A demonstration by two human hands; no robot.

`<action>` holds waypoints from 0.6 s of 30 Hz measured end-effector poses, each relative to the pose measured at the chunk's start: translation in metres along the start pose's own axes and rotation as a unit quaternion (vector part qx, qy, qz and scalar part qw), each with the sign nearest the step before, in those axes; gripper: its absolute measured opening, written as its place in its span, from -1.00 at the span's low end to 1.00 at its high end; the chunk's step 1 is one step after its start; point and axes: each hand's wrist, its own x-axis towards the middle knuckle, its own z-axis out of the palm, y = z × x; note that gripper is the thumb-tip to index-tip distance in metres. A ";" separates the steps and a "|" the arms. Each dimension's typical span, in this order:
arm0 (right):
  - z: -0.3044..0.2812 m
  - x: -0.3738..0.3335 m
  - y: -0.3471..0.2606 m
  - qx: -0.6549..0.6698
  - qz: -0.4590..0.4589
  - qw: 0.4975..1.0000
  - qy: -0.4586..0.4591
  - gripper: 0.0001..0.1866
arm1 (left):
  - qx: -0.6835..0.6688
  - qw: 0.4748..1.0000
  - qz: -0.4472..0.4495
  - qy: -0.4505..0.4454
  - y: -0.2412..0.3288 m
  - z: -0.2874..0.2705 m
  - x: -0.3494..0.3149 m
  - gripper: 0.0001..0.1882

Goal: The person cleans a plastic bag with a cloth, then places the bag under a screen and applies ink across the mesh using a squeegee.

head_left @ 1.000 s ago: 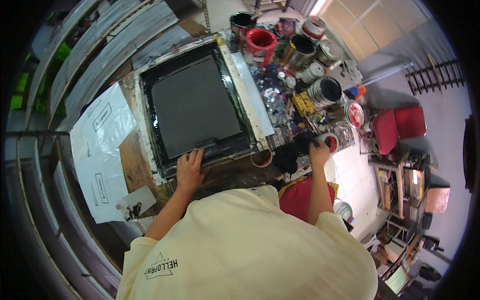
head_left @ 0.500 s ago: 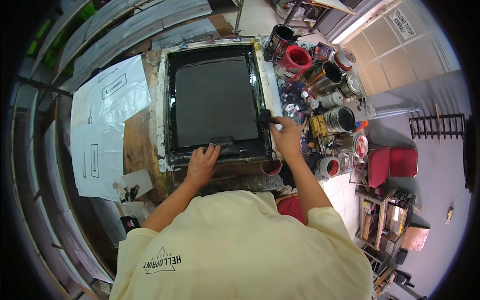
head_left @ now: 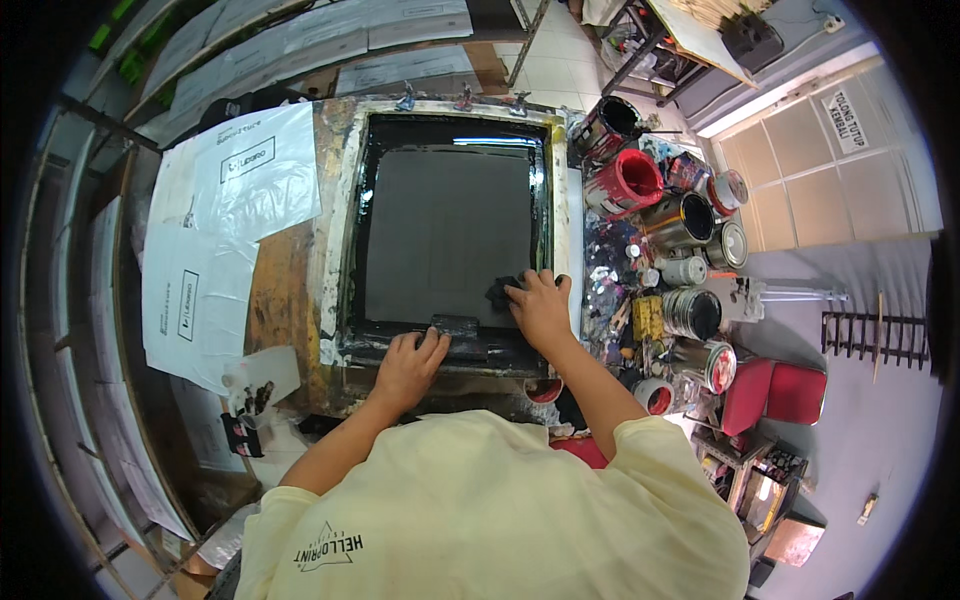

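Observation:
A screen-printing frame [head_left: 334,230] with white, ink-stained rails lies in front of me, its dark grey mesh [head_left: 440,220] bordered by wet black ink. In my right hand [head_left: 541,315] is a crumpled black rag [head_left: 503,292], pressed against the mesh near its right side, close to the near corner. My left hand [head_left: 408,366] rests on the near rail, fingers slightly apart over the edge. Just beyond its fingertips is a flat black rectangular piece [head_left: 455,327]; whether the fingers touch it I cannot tell.
Paint cans, such as a red one [head_left: 627,184] and an open black one [head_left: 692,314], crowd the table's right side beside a yellow sponge [head_left: 647,318]. White plastic bags [head_left: 200,290] cover the left side. Clamps [head_left: 463,97] line the frame's far edge. Shelves [head_left: 110,350] stand at left.
My right hand has brought the rag from the right rail inward onto the mesh and nearer to me. My left hand stays at the near rail. The head view has shifted slightly.

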 end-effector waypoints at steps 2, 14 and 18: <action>0.008 0.001 0.010 0.022 -0.037 0.999 0.030 -0.67 | -0.001 1.000 0.000 0.004 0.000 -0.001 0.001 -0.21; 0.039 0.080 0.045 -0.032 -0.068 0.997 0.035 -0.74 | 0.008 1.000 -0.002 0.008 0.000 0.000 0.004 -0.37; 0.044 0.188 0.081 -0.057 0.001 0.993 0.101 -0.78 | 0.013 1.000 0.000 0.002 -0.002 -0.009 0.009 -0.45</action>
